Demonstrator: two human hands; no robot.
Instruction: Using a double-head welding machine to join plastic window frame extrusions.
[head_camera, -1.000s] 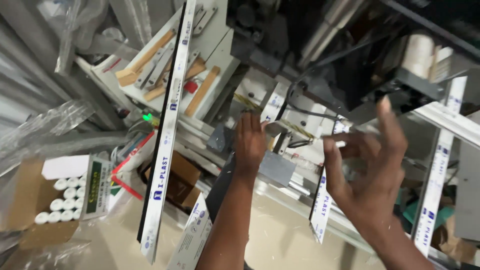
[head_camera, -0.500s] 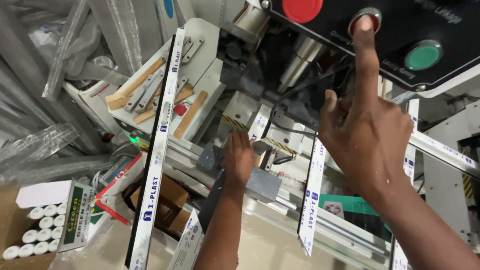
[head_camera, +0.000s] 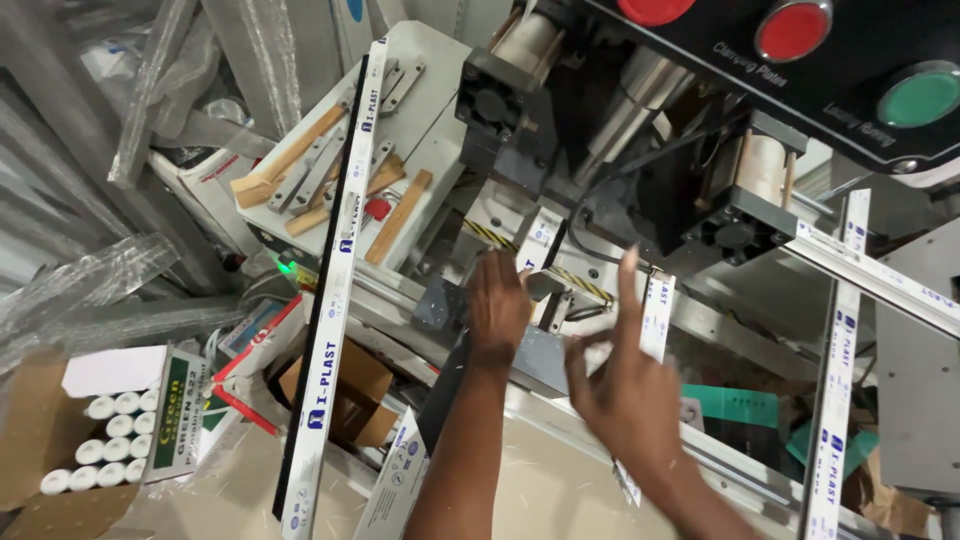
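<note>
— What do we count, biggest first?
— Three panel buttons (head_camera: 792, 30), two red, one green; an open carton (head_camera: 35, 440) of white tubes (head_camera: 100, 440).
— Our hands?
— Left hand (head_camera: 498, 305) pressed flat on the white profile strip (head_camera: 540, 240) in the machine; right hand (head_camera: 622, 395) spread, forefinger raised, just beside another strip (head_camera: 656, 315)

A factory workshop, machine control panel (head_camera: 800, 60) with red and green buttons above the hands, white plastic profiles (head_camera: 330, 320) leaning left, box of tubes (head_camera: 95, 450) lower left
</note>
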